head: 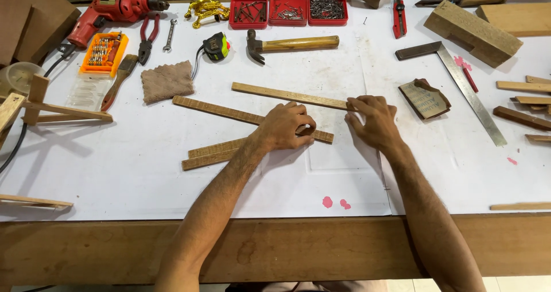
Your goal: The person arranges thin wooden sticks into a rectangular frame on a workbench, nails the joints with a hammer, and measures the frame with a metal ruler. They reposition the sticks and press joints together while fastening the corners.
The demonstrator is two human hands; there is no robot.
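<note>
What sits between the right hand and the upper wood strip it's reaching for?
Nothing visible. The right hand already has its fingertips on the right end of the upper wood strip. The left hand rests on the longer strip below.

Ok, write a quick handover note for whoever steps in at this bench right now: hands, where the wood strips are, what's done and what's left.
Left hand: resting palm down on the long diagonal wood strip, near its right end, fingers curled over it.
Right hand: fingertips on the right end of the lighter wood strip, pressing it to the white sheet.
Two shorter strips lie side by side under the left forearm.
Done: four strips laid out mid-bench, none visibly joined.
Left: any fastening; the hammer and red trays of nails sit untouched at the back.
</note>
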